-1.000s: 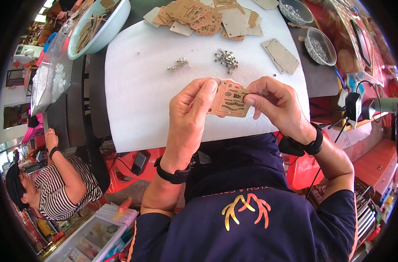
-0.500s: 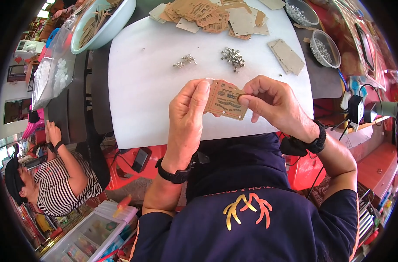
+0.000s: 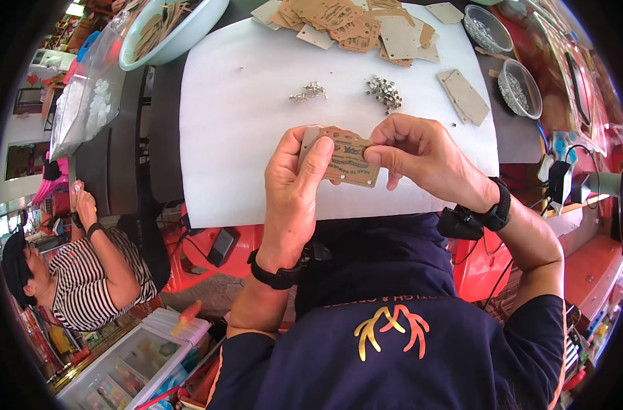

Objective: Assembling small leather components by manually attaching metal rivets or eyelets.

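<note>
a white sheet (image 3: 243, 137) covered the dark table (image 3: 120, 171); red furniture (image 3: 598, 273) stood right, a glass display case (image 3: 127, 369) lower left.

White sheet (image 3: 243, 137), screw piles (image 3: 385, 91), two bowls (image 3: 520, 89), seated person (image 3: 86, 280).

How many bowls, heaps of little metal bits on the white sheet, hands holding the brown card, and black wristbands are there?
Bowls: 3 (a big pale one, two small clear ones)
Heaps of metal bits on the white sheet: 2
Hands on the brown card: 2, left hand and right hand
Black wristbands: 2
Total: 9
</note>
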Action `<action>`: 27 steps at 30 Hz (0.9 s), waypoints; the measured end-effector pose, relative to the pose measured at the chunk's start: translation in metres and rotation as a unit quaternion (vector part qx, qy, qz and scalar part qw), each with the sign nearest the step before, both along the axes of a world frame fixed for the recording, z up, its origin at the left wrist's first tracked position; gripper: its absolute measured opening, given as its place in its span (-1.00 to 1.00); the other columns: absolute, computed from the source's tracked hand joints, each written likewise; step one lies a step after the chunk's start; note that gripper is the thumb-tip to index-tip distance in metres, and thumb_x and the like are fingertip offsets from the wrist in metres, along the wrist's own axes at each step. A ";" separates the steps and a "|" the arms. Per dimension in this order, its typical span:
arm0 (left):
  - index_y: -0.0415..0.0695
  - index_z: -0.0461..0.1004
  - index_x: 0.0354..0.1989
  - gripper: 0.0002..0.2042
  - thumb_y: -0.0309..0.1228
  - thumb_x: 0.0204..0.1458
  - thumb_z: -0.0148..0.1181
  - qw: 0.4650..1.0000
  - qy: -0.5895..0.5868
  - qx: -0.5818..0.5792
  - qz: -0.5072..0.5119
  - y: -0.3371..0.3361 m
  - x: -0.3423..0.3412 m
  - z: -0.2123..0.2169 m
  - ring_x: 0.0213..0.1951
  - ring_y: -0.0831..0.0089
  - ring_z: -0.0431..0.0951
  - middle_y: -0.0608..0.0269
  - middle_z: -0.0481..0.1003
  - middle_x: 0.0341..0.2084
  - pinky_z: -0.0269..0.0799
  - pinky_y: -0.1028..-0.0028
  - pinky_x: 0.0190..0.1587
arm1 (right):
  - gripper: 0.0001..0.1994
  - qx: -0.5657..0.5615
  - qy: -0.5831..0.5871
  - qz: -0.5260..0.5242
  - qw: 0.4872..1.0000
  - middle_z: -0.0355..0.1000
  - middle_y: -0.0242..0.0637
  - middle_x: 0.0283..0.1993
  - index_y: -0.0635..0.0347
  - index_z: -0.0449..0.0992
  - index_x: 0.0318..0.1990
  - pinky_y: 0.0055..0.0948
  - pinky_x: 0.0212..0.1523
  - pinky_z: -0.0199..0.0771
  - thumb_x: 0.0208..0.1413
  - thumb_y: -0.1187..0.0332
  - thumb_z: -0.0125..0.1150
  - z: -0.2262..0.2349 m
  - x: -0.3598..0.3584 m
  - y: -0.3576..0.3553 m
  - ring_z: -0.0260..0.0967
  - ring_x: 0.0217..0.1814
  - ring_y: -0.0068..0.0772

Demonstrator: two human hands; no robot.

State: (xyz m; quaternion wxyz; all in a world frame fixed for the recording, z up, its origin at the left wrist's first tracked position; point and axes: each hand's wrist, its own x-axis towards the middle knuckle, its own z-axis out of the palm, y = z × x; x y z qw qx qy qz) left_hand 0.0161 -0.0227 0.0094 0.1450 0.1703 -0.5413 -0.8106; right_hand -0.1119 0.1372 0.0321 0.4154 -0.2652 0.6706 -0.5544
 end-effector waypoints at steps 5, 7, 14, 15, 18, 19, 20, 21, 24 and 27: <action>-0.18 0.42 -0.04 -0.80 -0.35 0.26 0.09 1.000 0.015 0.020 0.012 -0.006 0.005 -0.008 -0.21 0.56 0.51 0.22 0.55 -0.18 0.38 0.50 -0.20 | -0.79 0.007 0.003 0.027 1.000 0.51 -0.31 -0.35 0.37 0.48 -0.19 -0.62 -0.42 0.52 0.23 0.35 0.22 0.001 -0.002 -0.013 0.44 -0.43 -0.65; -0.19 0.39 -0.02 -0.79 -0.36 0.27 0.07 0.999 0.021 0.039 0.032 -0.007 0.005 -0.011 -0.17 0.50 0.53 0.20 0.53 -0.16 0.44 0.42 -0.11 | -0.80 0.006 0.009 0.030 0.999 0.51 -0.31 -0.36 0.36 0.49 -0.20 -0.61 -0.42 0.51 0.22 0.36 0.22 -0.001 -0.002 -0.017 0.43 -0.44 -0.64; -0.20 0.35 0.01 -0.79 -0.36 0.31 -0.01 0.994 0.005 0.114 0.003 -0.018 0.017 -0.015 -0.11 0.40 0.57 0.16 0.52 -0.14 0.52 0.30 -0.02 | -0.83 0.011 0.113 0.057 0.992 0.49 -0.28 -0.48 0.34 0.51 -0.22 -0.52 -0.48 0.44 0.22 0.37 0.20 -0.005 -0.001 -0.030 0.42 -0.50 -0.58; -0.20 0.36 0.01 -0.79 -0.37 0.31 -0.03 0.994 0.004 0.107 0.003 -0.020 0.018 -0.016 -0.11 0.40 0.57 0.17 0.52 -0.13 0.52 0.31 -0.02 | -0.83 0.012 0.114 0.057 0.992 0.49 -0.28 -0.48 0.34 0.51 -0.22 -0.52 -0.48 0.44 0.22 0.37 0.20 -0.005 -0.004 -0.033 0.42 -0.50 -0.58; -0.20 0.36 0.00 -0.80 -0.38 0.32 -0.04 0.995 0.004 0.099 0.015 -0.023 0.021 -0.020 -0.11 0.42 0.57 0.18 0.52 -0.12 0.53 0.33 -0.02 | -0.82 0.023 0.109 0.091 0.990 0.47 -0.27 -0.54 0.33 0.53 -0.26 -0.50 -0.48 0.43 0.23 0.36 0.16 -0.006 -0.020 -0.046 0.42 -0.53 -0.56; -0.20 0.36 0.00 -0.80 -0.38 0.32 -0.04 0.995 0.003 0.094 0.025 -0.024 0.022 -0.021 -0.11 0.43 0.57 0.19 0.52 -0.12 0.52 0.34 -0.02 | -0.81 0.042 0.166 0.075 0.982 0.45 -0.32 -0.52 0.34 0.52 -0.25 -0.55 -0.46 0.44 0.26 0.36 0.12 -0.004 -0.026 -0.051 0.41 -0.51 -0.60; -0.20 0.36 0.00 -0.80 -0.38 0.32 -0.04 0.995 0.004 0.094 0.026 -0.025 0.024 -0.023 -0.11 0.43 0.57 0.19 0.52 -0.12 0.52 0.34 -0.02 | -0.80 0.060 0.222 0.059 0.971 0.43 -0.37 -0.51 0.35 0.52 -0.24 -0.59 -0.44 0.45 0.29 0.36 0.08 -0.004 -0.032 -0.055 0.39 -0.49 -0.64; -0.20 0.37 0.00 -0.80 -0.38 0.32 -0.04 0.995 0.009 0.095 0.027 -0.025 0.026 -0.025 -0.10 0.44 0.57 0.19 0.52 -0.12 0.52 0.35 -0.02 | -0.84 0.043 0.273 0.055 0.960 0.42 -0.33 -0.52 0.34 0.52 -0.25 -0.55 -0.46 0.42 0.22 0.39 0.14 -0.009 -0.038 -0.060 0.38 -0.51 -0.59; -0.20 0.37 0.01 -0.80 -0.39 0.31 -0.03 0.995 0.017 0.092 0.017 -0.025 0.025 -0.026 -0.10 0.46 0.56 0.20 0.52 -0.12 0.51 0.36 -0.02 | -0.86 0.032 0.395 0.073 0.915 0.41 -0.28 -0.51 0.34 0.52 -0.28 -0.47 -0.45 0.40 0.17 0.41 0.18 -0.019 -0.050 -0.066 0.38 -0.51 -0.53; -0.20 0.37 0.01 -0.80 -0.40 0.31 -0.02 0.996 0.021 0.083 0.018 -0.024 0.026 -0.027 -0.10 0.48 0.56 0.22 0.52 -0.12 0.50 0.38 -0.02 | -0.83 0.031 0.437 0.073 0.896 0.44 -0.19 -0.49 0.33 0.51 -0.33 -0.36 -0.42 0.39 0.13 0.37 0.22 -0.027 -0.052 -0.076 0.42 -0.46 -0.33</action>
